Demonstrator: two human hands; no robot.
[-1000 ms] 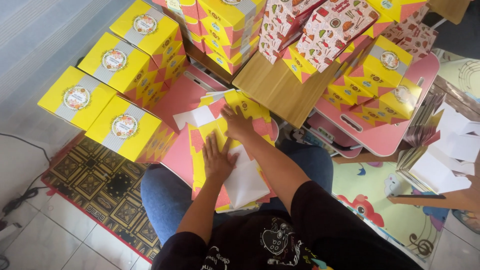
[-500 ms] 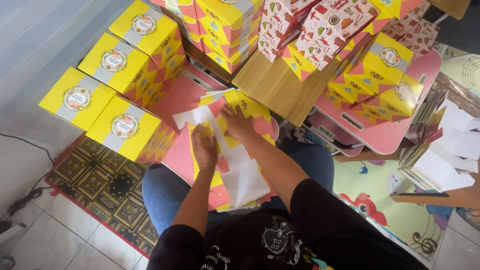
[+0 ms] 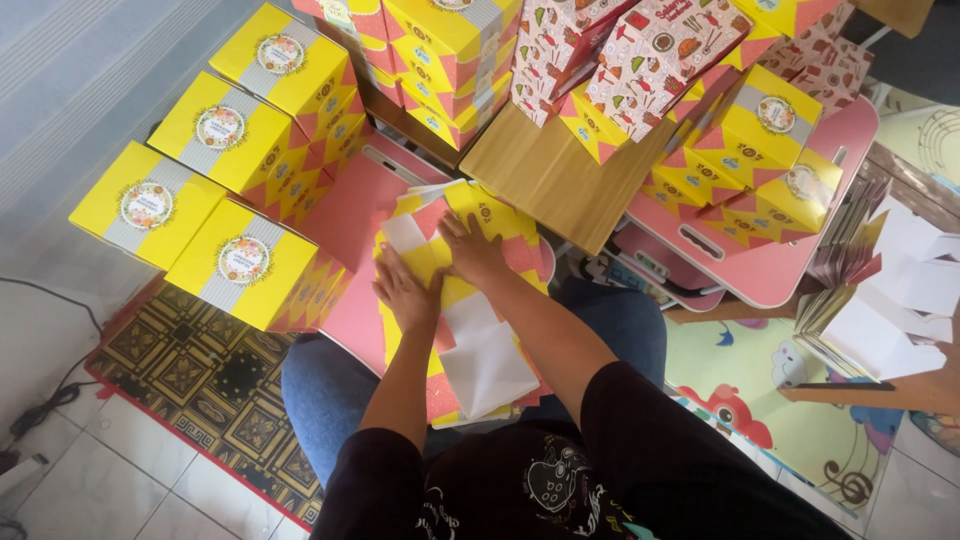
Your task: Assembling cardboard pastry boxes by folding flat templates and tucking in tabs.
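A flat, unfolded cardboard box blank, yellow and pink outside with white flaps, lies across my lap and a small pink table. My left hand presses flat on the blank's left part, fingers spread. My right hand presses down on the blank's upper middle, beside a raised white flap. Neither hand grips anything. My knees in blue jeans show under the blank.
Several folded yellow boxes with round labels stand stacked on the left. More yellow boxes sit on a pink table on the right, patterned boxes above a wooden surface. A pile of flat blanks lies at far right. Patterned mat below left.
My left hand has slid up the blank toward the white flap and now lies close beside my right hand. The right hand has stayed pressing in place.
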